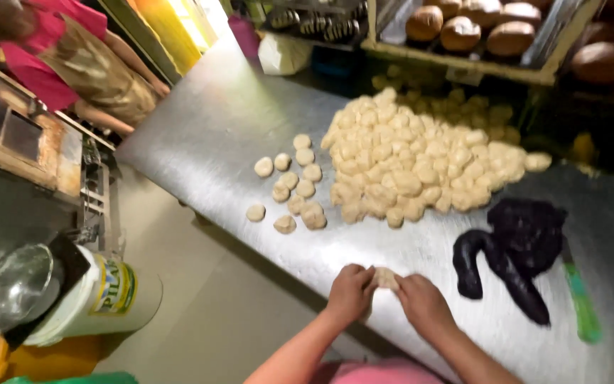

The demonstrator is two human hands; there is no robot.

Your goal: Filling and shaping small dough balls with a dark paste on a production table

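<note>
A small pale flattened dough piece [385, 277] is pinched between both hands at the near edge of the steel worktable [207, 135]. It is gripped from its nine o'clock side by the left hand [350, 292] and from its three o'clock side by the right hand [424, 304], fingers closed on it; neither hand is nearer. Its long axis cannot be told. A dark purple dough mass [516, 249] lies at two o'clock, a green-handled tool [581, 304] at three o'clock, and a heaped pile of pale dough pieces [421, 160] at twelve o'clock, well apart.
</note>
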